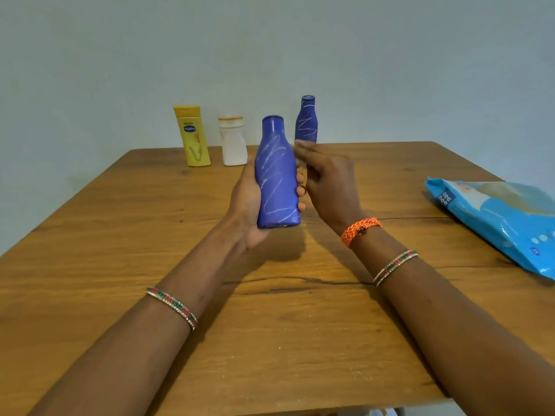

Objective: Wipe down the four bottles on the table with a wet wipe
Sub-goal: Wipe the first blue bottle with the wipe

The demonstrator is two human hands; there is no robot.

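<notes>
Holding streaked blue bottle (pixel 277 175) upright in our left hand (pixel 247 202), fingers wrapped round, exposing marks for wiping; right hand (pixel 327 178) beside it, blurred, grip unclear.

Matt grained wood table (pixel 120 235), smooth plastic bottles (pixel 277 175), glossy wipes pack (pixel 504 217)

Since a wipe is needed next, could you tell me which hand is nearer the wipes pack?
Right. The right hand is beside the held bottle, left of the wipes pack; the left hand, gripping the bottle, is farther away.
</notes>
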